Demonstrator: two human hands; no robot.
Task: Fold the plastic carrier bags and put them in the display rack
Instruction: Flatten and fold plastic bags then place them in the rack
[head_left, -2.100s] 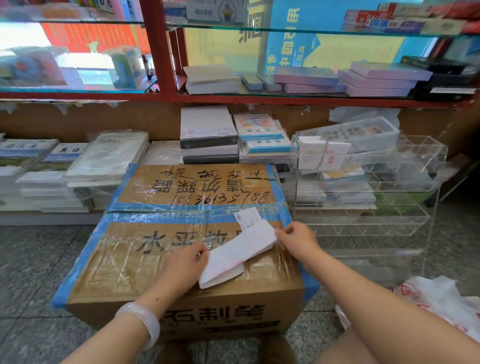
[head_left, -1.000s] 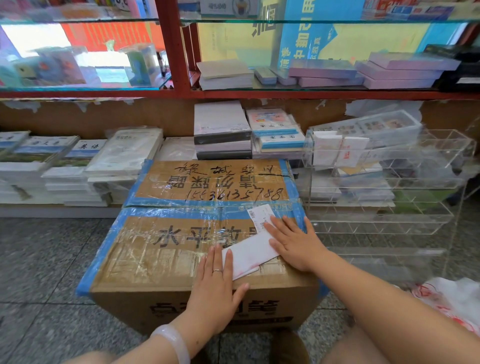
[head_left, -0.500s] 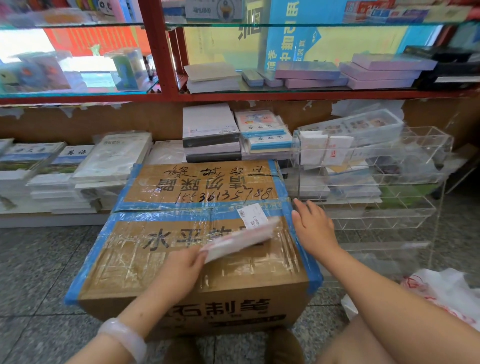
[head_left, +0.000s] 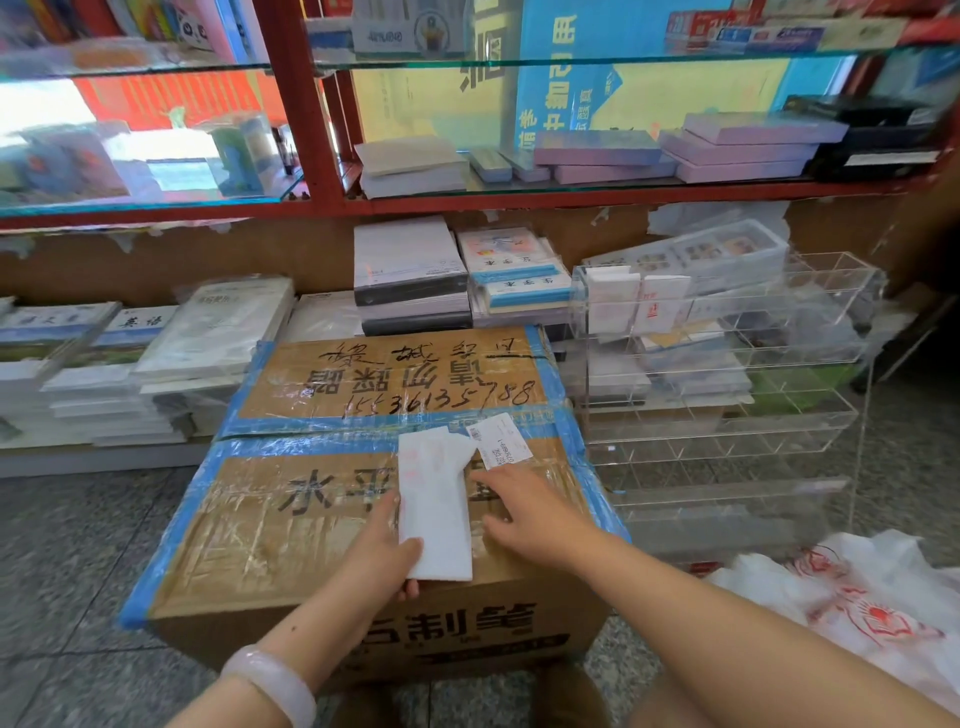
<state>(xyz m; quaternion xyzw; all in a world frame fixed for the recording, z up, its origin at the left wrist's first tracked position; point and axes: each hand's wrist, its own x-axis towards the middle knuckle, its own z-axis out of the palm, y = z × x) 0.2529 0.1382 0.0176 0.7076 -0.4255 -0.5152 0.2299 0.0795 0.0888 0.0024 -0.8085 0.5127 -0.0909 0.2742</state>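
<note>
Fingers (head_left: 410, 551) of the left hand (head_left: 376, 553) curl round the near end of the folded bag (head_left: 436, 509), thumb on top, pinching it. Right hand (head_left: 524, 514) lies just beside the bag, fingers (head_left: 493, 475) spread flat and holding nothing. Under both hands is the taped cardboard box (head_left: 291, 525). Past the right fingers stands the clear display rack (head_left: 727, 410), with 2 folded bags (head_left: 639, 304) in its top row. Loose bags (head_left: 857, 608) lie on the floor, near the right arm.

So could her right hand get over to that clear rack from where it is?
Probably yes. The right hand lies open on the cardboard box beside the folded bag, and the clear rack stands just right of the box with nothing between them.
</note>
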